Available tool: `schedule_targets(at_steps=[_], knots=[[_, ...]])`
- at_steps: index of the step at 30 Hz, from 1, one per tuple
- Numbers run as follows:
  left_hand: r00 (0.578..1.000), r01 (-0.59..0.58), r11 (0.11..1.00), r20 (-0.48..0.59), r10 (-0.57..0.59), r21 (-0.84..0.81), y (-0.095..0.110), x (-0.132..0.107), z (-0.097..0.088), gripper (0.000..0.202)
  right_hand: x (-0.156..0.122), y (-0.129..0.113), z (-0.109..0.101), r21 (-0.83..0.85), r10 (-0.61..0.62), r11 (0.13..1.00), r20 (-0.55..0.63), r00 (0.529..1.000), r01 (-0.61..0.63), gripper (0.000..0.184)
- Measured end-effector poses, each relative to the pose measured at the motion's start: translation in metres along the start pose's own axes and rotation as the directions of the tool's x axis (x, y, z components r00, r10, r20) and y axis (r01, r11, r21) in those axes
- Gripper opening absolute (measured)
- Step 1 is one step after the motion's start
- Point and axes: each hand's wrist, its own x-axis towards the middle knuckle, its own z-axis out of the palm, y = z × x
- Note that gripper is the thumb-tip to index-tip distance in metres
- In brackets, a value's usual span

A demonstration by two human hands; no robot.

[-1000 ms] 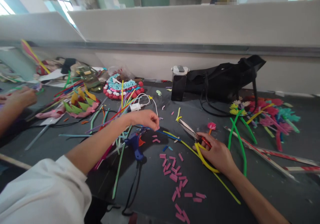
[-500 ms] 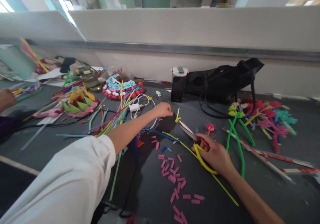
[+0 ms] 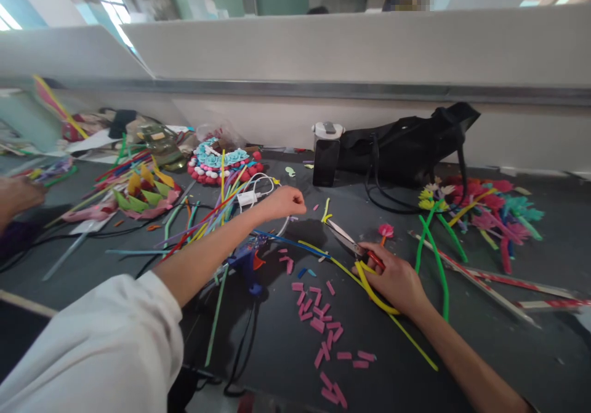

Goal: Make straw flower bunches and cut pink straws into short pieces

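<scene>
My left hand (image 3: 289,202) hovers over the middle of the table with its fingers curled; what they may hold is too small to make out. Just right of it lies a small pink piece (image 3: 316,207). My right hand (image 3: 396,282) is closed on red-handled scissors (image 3: 344,237), blades pointing up and left. The blade tips are at a small yellow bent strip (image 3: 325,215). Also at the right hand is a thick yellow pipe cleaner (image 3: 375,297), bent into a loop under the fingers. A long thin yellow strip (image 3: 418,342) runs beneath that hand.
Cut pink pieces (image 3: 318,325) lie scattered in front. A blue glue gun (image 3: 252,265) is under my left forearm. Behind stand a phone (image 3: 325,162) and a black bag (image 3: 406,148). Pipe-cleaner flowers (image 3: 489,210) lie right. Another person's hand (image 3: 21,197) is far left.
My left hand has drawn back slightly to the left, its fingers a little looser. A small pink piece now shows beside it. The right hand keeps the scissors in nearly the same place.
</scene>
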Motion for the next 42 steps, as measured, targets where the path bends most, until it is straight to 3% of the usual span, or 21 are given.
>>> schedule_targets(at_steps=[4,13,18,22,27,30,32,37,42], knots=[[0.998,-0.018,0.999,-0.065,0.02,0.028,0.003,-0.006,-0.004,0.018,0.0,0.001,0.001,-0.018,-0.009,1.0,-0.011,1.0,0.009,0.04],[0.999,0.046,0.973,-0.01,-0.045,0.227,0.001,0.053,0.05,0.016,-0.001,-0.002,-0.001,0.019,-0.019,1.0,-0.017,1.0,0.02,0.04],[0.998,0.051,0.959,0.019,-0.059,0.278,0.005,0.057,0.055,0.014,0.0,-0.002,-0.002,-0.001,-0.005,1.0,-0.014,1.0,0.005,0.041],[0.999,0.041,0.962,0.009,-0.045,0.268,0.008,0.029,0.036,0.018,0.001,0.001,-0.001,0.01,-0.023,1.0,-0.019,1.0,0.023,0.041],[0.998,-0.012,0.971,0.06,-0.002,0.237,0.016,-0.044,0.01,0.015,0.001,0.005,0.002,0.022,-0.027,0.999,-0.026,0.999,0.028,0.044],[0.989,-0.036,0.981,0.147,0.008,0.188,0.017,-0.087,0.008,0.008,0.0,0.006,0.002,0.006,-0.039,0.999,-0.039,0.998,0.039,0.045],[0.989,-0.016,0.986,0.149,-0.009,0.168,0.016,-0.108,0.012,0.01,0.0,0.007,0.002,0.0,-0.052,0.999,-0.045,0.998,0.052,0.043],[0.998,0.03,0.996,-0.063,-0.025,0.088,0.019,-0.135,0.028,0.015,-0.002,0.008,0.002,0.011,-0.083,0.996,-0.055,0.995,0.083,0.04],[0.939,0.018,0.999,-0.344,-0.002,0.044,0.027,-0.152,0.059,0.009,-0.001,0.011,0.003,0.002,-0.099,0.995,-0.086,0.991,0.099,0.041]])
